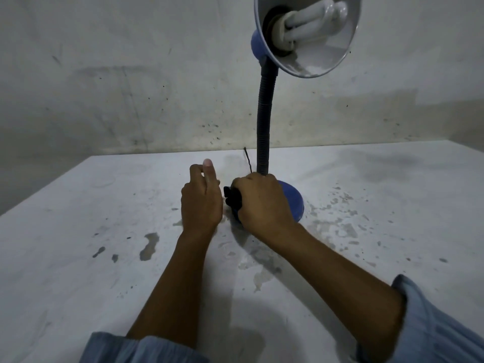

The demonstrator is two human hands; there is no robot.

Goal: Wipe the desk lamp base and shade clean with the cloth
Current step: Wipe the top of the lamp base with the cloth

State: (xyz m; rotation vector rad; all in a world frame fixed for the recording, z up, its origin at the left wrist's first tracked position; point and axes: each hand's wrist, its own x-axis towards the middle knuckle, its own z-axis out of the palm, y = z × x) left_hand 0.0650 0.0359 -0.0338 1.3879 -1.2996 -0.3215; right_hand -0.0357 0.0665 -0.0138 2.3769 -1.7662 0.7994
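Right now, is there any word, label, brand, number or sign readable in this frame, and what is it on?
None can be read.
Lamp shade, bulb, lamp base: no print visible.
Dark cloth in the right hand: no label visible.
Table and wall: only stains and specks.

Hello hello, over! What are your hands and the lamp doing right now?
Right hand grips black cloth on blue lamp base. Left hand beside it, holding nothing. Shade untouched overhead. Nothing in the way.
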